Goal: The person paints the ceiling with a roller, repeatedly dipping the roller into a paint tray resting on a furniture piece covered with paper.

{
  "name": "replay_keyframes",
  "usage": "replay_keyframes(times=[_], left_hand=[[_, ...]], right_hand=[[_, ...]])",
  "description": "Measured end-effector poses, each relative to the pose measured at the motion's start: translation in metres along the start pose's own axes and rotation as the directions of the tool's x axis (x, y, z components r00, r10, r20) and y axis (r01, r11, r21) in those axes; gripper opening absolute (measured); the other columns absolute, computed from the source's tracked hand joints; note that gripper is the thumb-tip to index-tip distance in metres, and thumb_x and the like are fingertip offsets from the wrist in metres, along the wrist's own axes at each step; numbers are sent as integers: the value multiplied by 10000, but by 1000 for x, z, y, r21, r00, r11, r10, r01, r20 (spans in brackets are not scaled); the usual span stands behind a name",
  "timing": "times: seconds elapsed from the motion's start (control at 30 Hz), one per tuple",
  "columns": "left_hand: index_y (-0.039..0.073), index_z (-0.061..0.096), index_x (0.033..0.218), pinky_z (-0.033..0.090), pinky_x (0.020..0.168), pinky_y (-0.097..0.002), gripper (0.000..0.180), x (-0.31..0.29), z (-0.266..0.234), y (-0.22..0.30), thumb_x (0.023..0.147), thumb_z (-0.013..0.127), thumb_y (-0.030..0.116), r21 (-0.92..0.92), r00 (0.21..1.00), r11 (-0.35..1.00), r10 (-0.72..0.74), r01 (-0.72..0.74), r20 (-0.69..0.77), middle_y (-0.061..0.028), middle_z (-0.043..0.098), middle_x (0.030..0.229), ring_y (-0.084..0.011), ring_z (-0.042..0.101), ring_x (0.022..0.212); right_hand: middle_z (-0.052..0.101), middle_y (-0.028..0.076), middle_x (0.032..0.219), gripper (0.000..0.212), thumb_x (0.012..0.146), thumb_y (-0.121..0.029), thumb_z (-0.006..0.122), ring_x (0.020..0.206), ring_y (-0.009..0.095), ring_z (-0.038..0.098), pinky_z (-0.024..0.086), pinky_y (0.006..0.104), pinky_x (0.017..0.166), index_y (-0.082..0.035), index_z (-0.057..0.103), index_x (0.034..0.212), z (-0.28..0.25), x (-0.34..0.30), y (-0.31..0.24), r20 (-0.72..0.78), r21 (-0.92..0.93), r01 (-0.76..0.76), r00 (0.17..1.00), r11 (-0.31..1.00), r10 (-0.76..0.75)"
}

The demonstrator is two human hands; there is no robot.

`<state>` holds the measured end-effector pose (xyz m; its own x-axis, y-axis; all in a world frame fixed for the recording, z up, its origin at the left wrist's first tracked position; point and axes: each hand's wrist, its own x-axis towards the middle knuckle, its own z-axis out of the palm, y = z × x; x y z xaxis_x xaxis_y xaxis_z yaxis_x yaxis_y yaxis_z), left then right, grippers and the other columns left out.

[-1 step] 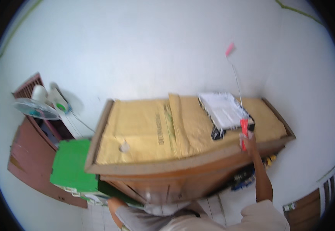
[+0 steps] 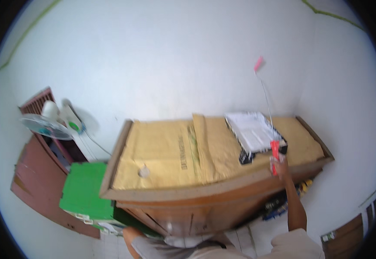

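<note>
My right hand [image 2: 280, 166] is closed round the red handle of a small paint roller [image 2: 275, 152]. From the handle a thin metal rod rises to a pink roller head [image 2: 258, 64], which is at the white wall [image 2: 188, 56]; whether it presses on the wall I cannot tell. Below the rod lies a tray [image 2: 252, 129] covered in white and black plastic, on top of a wooden cabinet [image 2: 218, 185] spread with tan paper sheets [image 2: 157, 151]. My left arm [image 2: 131, 241] hangs at the lower left, its hand out of the picture.
A green box [image 2: 84, 183] stands left of the cabinet. Beyond it are a wall fan [image 2: 45, 125] with hanging cords and a reddish-brown door [image 2: 36, 181]. Dark and blue items [image 2: 276, 209] lie by the cabinet's right end. A brown wooden piece [image 2: 343, 244] shows at the lower right.
The whole view has shifted, so the cabinet, fan and roller all appear slightly lower. My right hand keeps its grip on the paint roller, which stays over nearly the same part of the wall.
</note>
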<state>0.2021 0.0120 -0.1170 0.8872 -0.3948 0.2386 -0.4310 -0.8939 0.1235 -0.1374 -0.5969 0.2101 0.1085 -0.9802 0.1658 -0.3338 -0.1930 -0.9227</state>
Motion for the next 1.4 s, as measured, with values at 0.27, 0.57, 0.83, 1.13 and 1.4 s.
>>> replay_keyframes(times=[0.27,0.57,0.83,1.13,1.4], left_hand=[[-33,438,1259,365,928,-548,759,44,-5,-29,733,511,510,32,999,999,-9,8,53,-230,448,1306,-395,382,1226],[-28,577,1151,329,973,-573,510,110,-35,-113,782,542,322,47,982,998,-42,34,184,-246,474,1297,-418,320,1286],[20,497,1260,330,1021,-503,632,254,-172,206,801,679,415,-343,760,720,387,-603,-522,-282,437,1317,-425,433,1200],[-21,662,915,479,845,-434,421,236,-185,360,877,568,388,-627,752,488,609,-607,-254,-215,657,901,-364,619,921],[13,692,721,513,718,-456,469,239,-181,381,780,618,472,-527,907,774,421,-352,11,-203,658,727,-373,647,734]], right_hand=[[507,13,575,108,823,-37,599,459,105,510,406,282,393,-48,509,765,-7,2,15,28,175,74,996,982,-80],[529,32,552,84,784,-22,597,444,124,520,414,296,400,-36,529,736,-5,12,27,59,233,102,991,967,-119],[549,35,597,115,776,-60,623,475,128,539,436,307,433,-24,528,829,-6,12,32,111,121,111,986,986,-124],[557,39,577,99,750,-90,626,482,142,561,454,318,449,-42,541,767,-12,4,26,128,120,166,975,979,-181],[571,52,566,168,723,-182,656,490,136,571,464,323,469,-43,566,758,-6,18,48,48,9,158,986,987,-158]])
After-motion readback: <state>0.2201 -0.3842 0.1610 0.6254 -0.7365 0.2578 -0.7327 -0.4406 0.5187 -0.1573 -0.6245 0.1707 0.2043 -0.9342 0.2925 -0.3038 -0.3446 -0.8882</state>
